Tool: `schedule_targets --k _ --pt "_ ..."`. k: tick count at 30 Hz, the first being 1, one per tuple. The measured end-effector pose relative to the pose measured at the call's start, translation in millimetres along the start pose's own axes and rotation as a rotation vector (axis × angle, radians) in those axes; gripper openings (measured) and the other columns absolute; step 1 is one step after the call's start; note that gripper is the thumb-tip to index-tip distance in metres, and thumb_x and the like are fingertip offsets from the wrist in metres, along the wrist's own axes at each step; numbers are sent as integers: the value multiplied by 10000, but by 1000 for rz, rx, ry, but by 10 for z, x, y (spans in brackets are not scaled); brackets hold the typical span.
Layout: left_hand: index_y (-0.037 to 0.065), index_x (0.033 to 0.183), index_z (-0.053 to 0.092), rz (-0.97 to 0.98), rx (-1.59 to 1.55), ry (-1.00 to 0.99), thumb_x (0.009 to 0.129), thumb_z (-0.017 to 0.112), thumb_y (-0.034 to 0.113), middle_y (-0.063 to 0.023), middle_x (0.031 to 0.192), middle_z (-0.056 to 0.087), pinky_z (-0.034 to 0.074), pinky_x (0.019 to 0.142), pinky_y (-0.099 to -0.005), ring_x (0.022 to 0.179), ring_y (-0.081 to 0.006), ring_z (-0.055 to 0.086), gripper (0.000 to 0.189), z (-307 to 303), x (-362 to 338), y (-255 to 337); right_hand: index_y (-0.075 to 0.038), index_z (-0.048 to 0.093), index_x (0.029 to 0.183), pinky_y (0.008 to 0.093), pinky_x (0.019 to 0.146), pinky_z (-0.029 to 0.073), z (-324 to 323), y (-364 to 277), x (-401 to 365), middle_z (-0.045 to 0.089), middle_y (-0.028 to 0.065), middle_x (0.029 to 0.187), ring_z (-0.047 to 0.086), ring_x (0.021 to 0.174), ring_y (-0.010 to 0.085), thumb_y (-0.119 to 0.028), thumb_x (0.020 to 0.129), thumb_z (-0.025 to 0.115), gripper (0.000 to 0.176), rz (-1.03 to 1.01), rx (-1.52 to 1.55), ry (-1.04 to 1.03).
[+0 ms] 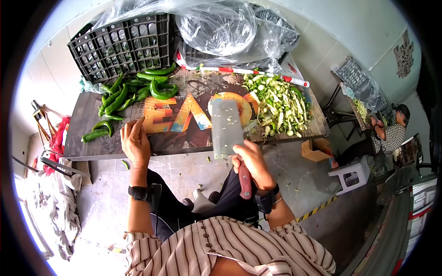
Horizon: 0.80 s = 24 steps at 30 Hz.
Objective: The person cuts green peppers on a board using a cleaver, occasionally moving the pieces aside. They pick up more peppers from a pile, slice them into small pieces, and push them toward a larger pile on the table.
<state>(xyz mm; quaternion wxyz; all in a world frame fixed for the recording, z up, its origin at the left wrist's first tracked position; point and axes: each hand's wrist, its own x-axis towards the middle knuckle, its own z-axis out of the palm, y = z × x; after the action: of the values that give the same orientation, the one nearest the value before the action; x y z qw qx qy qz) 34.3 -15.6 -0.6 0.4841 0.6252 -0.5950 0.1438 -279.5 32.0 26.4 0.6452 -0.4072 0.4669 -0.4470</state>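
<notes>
My right hand (253, 161) is closed around the red-brown handle of a cleaver (226, 131). Its broad grey blade points away from me over the table's front edge, with small pale bits stuck to it. My left hand (135, 140) rests at the table edge, fingers loosely extended and holding nothing. Beyond it, to the left, lie whole green peppers (117, 99) in a loose pile, and two more peppers (96, 132) sit nearer the table's left end. A heap of chopped green peppers (278, 108) covers the right side of the table.
The dark wooden table (184, 143) bears large printed letters. At its back stand a black plastic crate (124, 46) and clear plastic bags (221, 30). To the right, another person (389, 133) sits by a second table, near a white stool (352, 175) and a cardboard box (315, 149).
</notes>
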Motion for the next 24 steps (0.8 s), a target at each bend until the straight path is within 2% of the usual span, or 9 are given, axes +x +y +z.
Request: schedule_targets --k 5,9,11,15,17,19,24 --pt "92 996 700 16 -5 17 806 615 32 -54 919 629 472 796 -344 882 -256 580 217 4 1 4 16 520 946 299 423 457 331 -159 219 524 69 626 517 456 143 -130 910 539 151 90 -154 -231" --pt "88 1004 695 1 -11 -7 823 591 34 -58 948 629 466 805 -347 894 -263 570 216 -4 -5 -5 30 493 879 324 397 460 510 -109 656 513 75 641 531 466 151 -110 894 535 147 94 -198 -312" --pt "89 981 702 19 -21 5 783 606 16 -59 906 622 470 778 -345 856 -260 573 231 -3 -3 -4 26 490 862 316 394 462 508 -162 851 515 81 644 531 467 151 -117 892 541 155 118 -250 -314" --pt "95 971 702 22 -33 11 780 607 20 -54 891 618 468 763 -341 840 -257 571 226 0 2 -16 14 553 919 267 413 460 110 -437 994 528 20 637 508 478 93 -146 890 549 163 85 -354 -263" --pt "100 969 702 11 -43 19 783 604 22 -48 884 617 467 754 -337 832 -252 571 224 -27 9 3 7 561 941 257 420 461 -154 -615 951 529 16 642 494 478 80 -146 889 545 163 34 -425 -127" --pt "103 971 700 24 -33 -2 786 602 22 -44 877 615 467 751 -333 827 -248 570 225 -36 15 11 8 574 929 265 395 449 -443 -750 892 531 19 597 496 439 107 -120 882 484 163 67 -449 -15" --pt "94 964 705 1 -36 17 800 603 8 -53 890 627 474 754 -320 849 -241 583 211 -32 9 18 9 556 917 283 397 452 -854 -961 660 509 37 606 496 437 128 -92 866 475 139 81 -570 185"
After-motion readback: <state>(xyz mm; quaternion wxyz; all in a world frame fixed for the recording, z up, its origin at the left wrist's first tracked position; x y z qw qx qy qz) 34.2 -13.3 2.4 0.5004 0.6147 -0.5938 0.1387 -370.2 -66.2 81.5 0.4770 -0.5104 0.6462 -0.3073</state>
